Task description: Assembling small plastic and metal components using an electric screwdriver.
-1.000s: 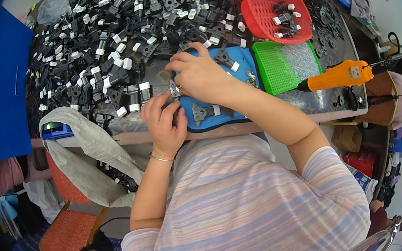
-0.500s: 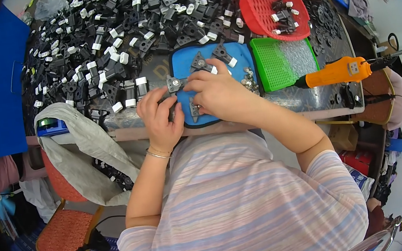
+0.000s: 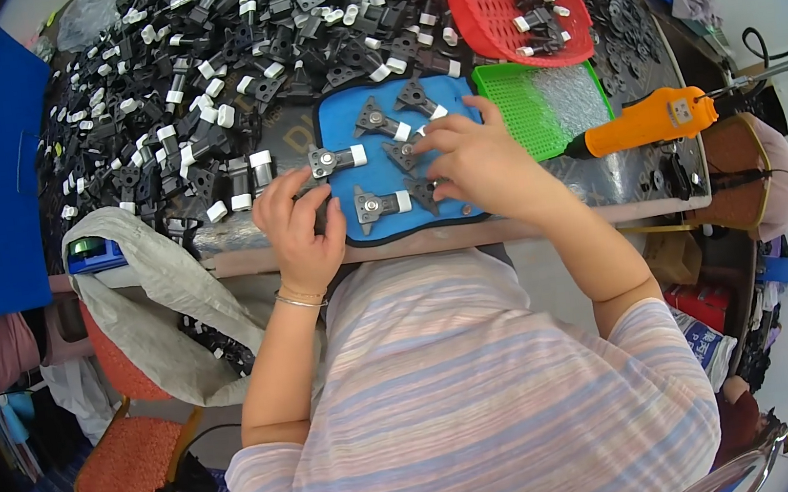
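Note:
On a blue mat [image 3: 386, 224] with a black edge lie several black three-lobed parts with white ends. One black part [image 3: 373, 119] lies toward the top with a round metal piece at its middle, and another [image 3: 417, 98] is beside it. A further part [image 3: 336, 160] lies at the mat's left edge, above my left hand [image 3: 300, 233], whose fingers are bent and apart; something dark shows between finger and thumb. Below it lies another part [image 3: 379, 205] with a metal centre. My right hand [image 3: 487, 164] spreads its fingers over two more black parts, partly covering them.
A heap of black parts with white ends [image 3: 186, 75] covers the table's left and back. A red basket [image 3: 474, 15], a green tray [image 3: 520, 112] with small clear pieces and an orange power screwdriver [image 3: 649, 119] are on the right. Grey cloth [image 3: 165, 304] hangs at the front left.
My right hand has drawn back to the right, uncovering parts on the mat. My left hand has shifted little. The small metal pieces at the mat's right side are now mostly behind my right hand.

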`<state>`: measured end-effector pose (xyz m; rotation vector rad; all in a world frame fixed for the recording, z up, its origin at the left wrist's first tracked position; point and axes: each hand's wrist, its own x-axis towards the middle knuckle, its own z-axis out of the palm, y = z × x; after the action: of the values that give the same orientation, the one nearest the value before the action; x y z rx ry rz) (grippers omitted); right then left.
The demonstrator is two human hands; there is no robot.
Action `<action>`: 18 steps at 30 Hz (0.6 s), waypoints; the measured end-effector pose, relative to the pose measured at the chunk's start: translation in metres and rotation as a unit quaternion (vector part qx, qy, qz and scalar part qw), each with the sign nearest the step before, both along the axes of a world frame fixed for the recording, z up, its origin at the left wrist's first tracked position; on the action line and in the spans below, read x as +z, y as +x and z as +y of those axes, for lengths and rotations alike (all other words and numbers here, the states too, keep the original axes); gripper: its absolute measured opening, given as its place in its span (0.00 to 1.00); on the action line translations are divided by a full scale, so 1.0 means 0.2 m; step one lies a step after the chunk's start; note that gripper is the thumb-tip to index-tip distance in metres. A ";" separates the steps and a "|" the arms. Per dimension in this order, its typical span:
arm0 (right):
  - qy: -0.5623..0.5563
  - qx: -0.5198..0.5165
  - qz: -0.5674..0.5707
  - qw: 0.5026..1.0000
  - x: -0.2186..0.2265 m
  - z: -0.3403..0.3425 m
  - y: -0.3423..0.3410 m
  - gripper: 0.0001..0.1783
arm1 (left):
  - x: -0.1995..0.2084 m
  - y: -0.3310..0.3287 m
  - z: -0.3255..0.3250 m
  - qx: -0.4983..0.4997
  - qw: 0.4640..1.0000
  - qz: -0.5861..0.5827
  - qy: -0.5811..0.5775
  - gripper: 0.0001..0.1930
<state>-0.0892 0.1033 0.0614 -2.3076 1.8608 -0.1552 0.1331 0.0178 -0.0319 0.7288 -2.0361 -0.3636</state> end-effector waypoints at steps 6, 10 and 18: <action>-0.016 -0.003 0.000 1.000 -0.04 0.02 0.01 0.11 | 0.00 0.00 0.00 -0.002 1.000 -0.008 -0.008 0.10; -0.048 -0.012 -0.019 0.999 -0.04 0.04 0.00 0.08 | 0.00 0.00 0.00 0.002 1.000 -0.008 -0.005 0.10; -0.036 -0.018 -0.038 0.998 -0.09 0.07 -0.02 0.08 | 0.00 0.00 0.00 0.003 1.000 -0.015 -0.015 0.10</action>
<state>-0.0930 0.1178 0.0442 -2.2822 1.8898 -0.3148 0.1321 0.0186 -0.0319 0.7265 -2.0622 -0.3201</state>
